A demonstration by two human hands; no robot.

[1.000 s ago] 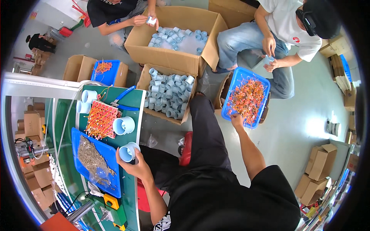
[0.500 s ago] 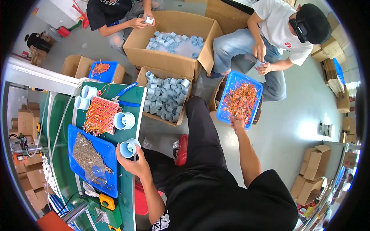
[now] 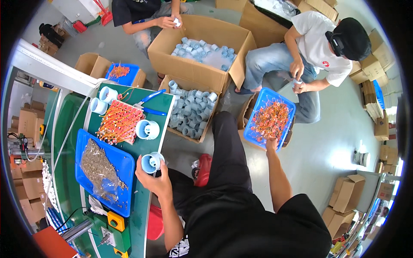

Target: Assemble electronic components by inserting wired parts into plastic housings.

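My left hand point(image 3: 155, 181) is wrapped round a light-blue plastic cup point(image 3: 148, 164), holding it over the edge of the green table point(image 3: 148, 118). A white piece shows inside the cup. My right hand point(image 3: 271, 144) reaches over the near rim of a blue tray point(image 3: 250, 136) heaped with thin orange wires point(image 3: 270, 119). Its fingers are closed at the edge of the heap; whatever is between them is hidden. Beyond the held cup, another light-blue cup point(image 3: 141, 130) stands on the table beside a flat bundle of orange wires point(image 3: 120, 122).
Blue-handled cutters point(image 3: 150, 111) and two more cups lie on the table. A second blue tray point(image 3: 81, 170) there holds small metal parts in a plastic bag. Cartons of cups point(image 3: 193, 109) stand ahead. Two people sit at the back, each handling a small part.
The view has shifted slightly, moving the table a little rightward in the picture. My left hand has tilted the cup somewhat; my right hand stays at the orange wires.
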